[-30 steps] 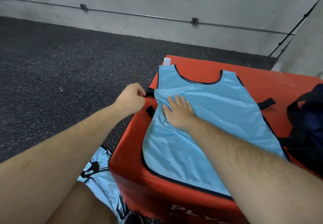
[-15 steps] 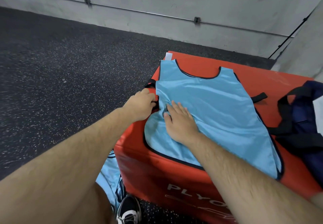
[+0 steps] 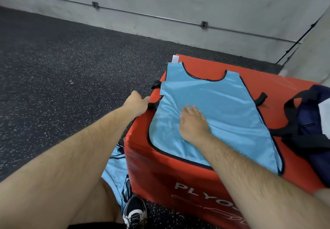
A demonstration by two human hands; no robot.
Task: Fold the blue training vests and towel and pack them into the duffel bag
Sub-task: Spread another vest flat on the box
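Note:
A light blue training vest [image 3: 219, 107] with black trim lies spread flat on top of a red plyo box [image 3: 178, 171]. My right hand [image 3: 193, 121] presses flat on the vest's left part, fingers straight. At the vest's left edge my left hand [image 3: 137, 103] pinches a black side strap [image 3: 154, 104]. A dark blue duffel bag [image 3: 310, 121] with black handles sits on the box at the right, partly out of frame. Another blue vest [image 3: 116, 171] lies on the floor beside the box, near my knee.
The box stands on dark speckled rubber flooring [image 3: 62, 68], close to a grey concrete wall [image 3: 178, 0] with a conduit pipe. My shoe [image 3: 134, 212] is at the box's front left corner. A white tag [image 3: 175, 58] sticks out at the box's far corner.
My left hand moved down the vest's left edge from the upper strap to the lower strap and pulls it outward. My right hand stays pressed on the vest. The view shifted left.

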